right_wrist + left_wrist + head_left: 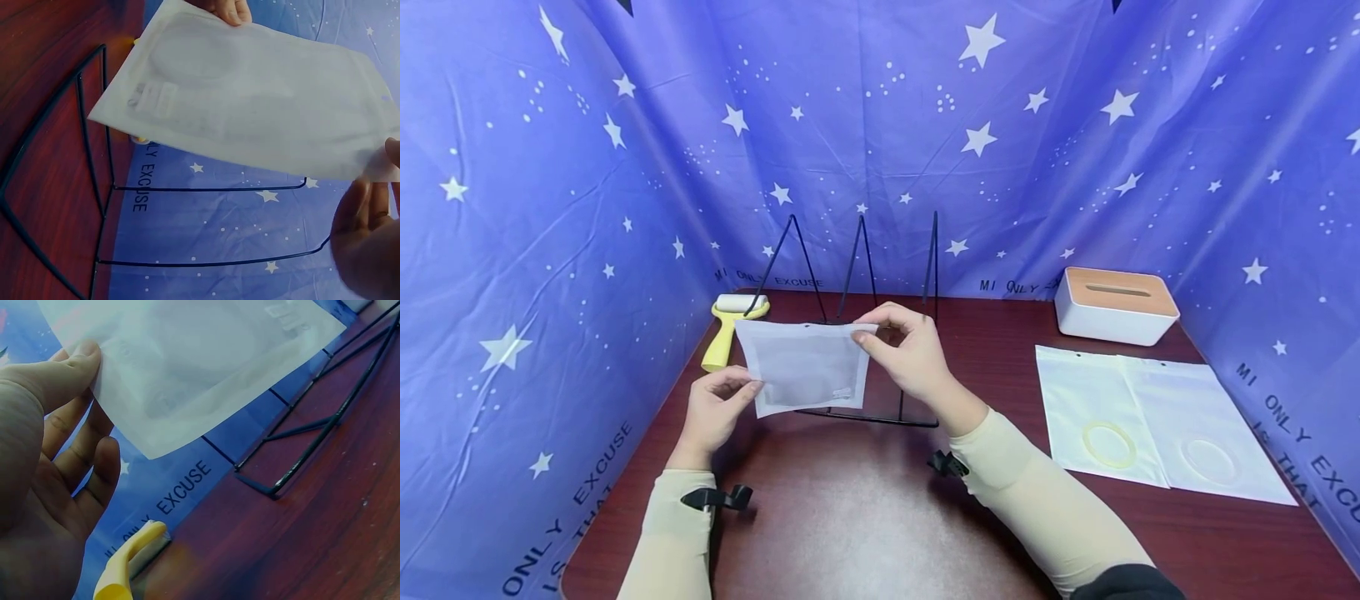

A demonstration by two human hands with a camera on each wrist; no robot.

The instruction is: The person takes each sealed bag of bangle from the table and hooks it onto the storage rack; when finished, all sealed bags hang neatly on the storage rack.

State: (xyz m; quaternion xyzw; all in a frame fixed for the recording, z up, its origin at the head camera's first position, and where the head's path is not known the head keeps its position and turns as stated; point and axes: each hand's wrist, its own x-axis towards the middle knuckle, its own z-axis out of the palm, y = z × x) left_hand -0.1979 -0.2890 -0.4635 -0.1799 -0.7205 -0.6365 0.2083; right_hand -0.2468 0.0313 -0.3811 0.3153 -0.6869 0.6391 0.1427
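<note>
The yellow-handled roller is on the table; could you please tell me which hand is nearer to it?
Left. The left hand is close in front of the roller; the right hand is farther off, to the roller's right.

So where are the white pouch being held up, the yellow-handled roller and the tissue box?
White pouch [808, 367], head view: middle of its near face.
Yellow-handled roller [722, 337], head view: its handle.
Tissue box [1112, 323], head view: its white front wall.
</note>
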